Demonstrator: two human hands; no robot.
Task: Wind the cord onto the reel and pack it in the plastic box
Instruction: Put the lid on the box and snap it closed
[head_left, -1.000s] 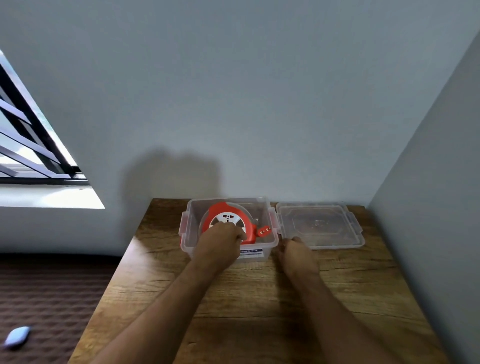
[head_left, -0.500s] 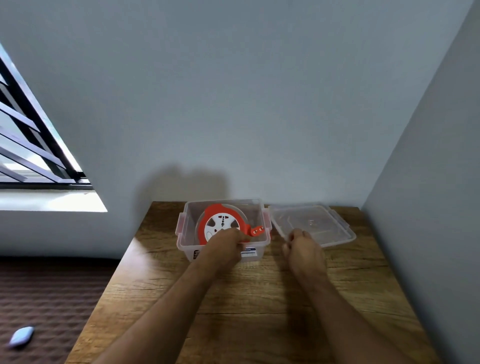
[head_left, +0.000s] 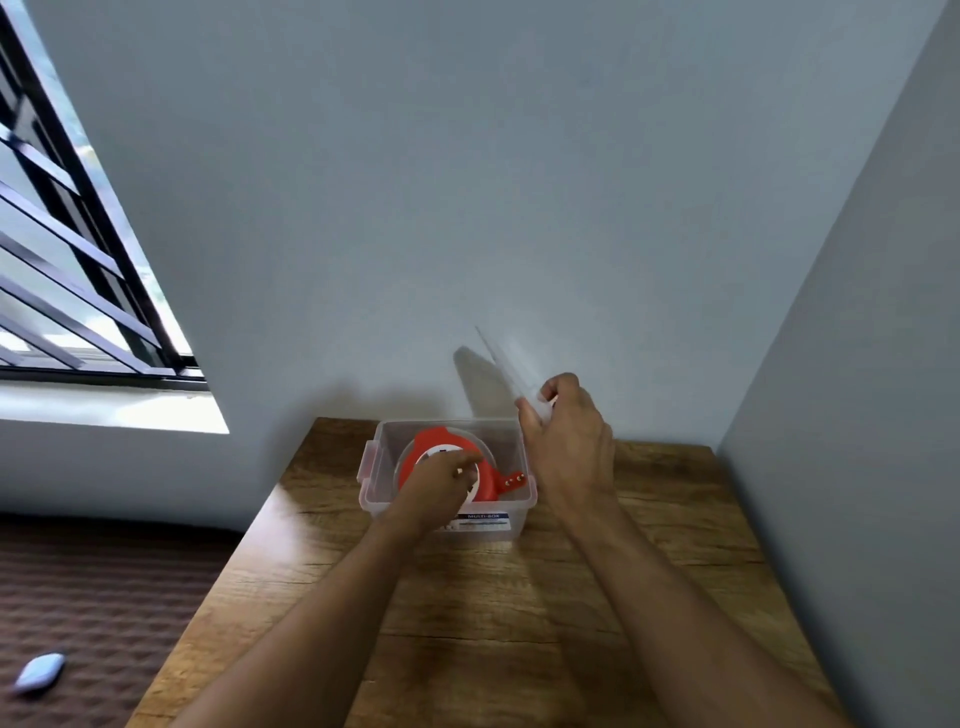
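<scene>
Right hand (head_left: 566, 441) pinches clear lid (head_left: 506, 364), tilted up, frame center-right. Left hand (head_left: 439, 486) lies w/ loosely curled fingers on red reel (head_left: 441, 452) inside plastic box (head_left: 374, 467) at center, on wood table (head_left: 519, 597).

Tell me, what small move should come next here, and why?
Probably draw the left hand out of the clear plastic box. It rests on the red cord reel inside, while the right hand holds the clear lid tilted above; the lid cannot close over a hand.
</scene>
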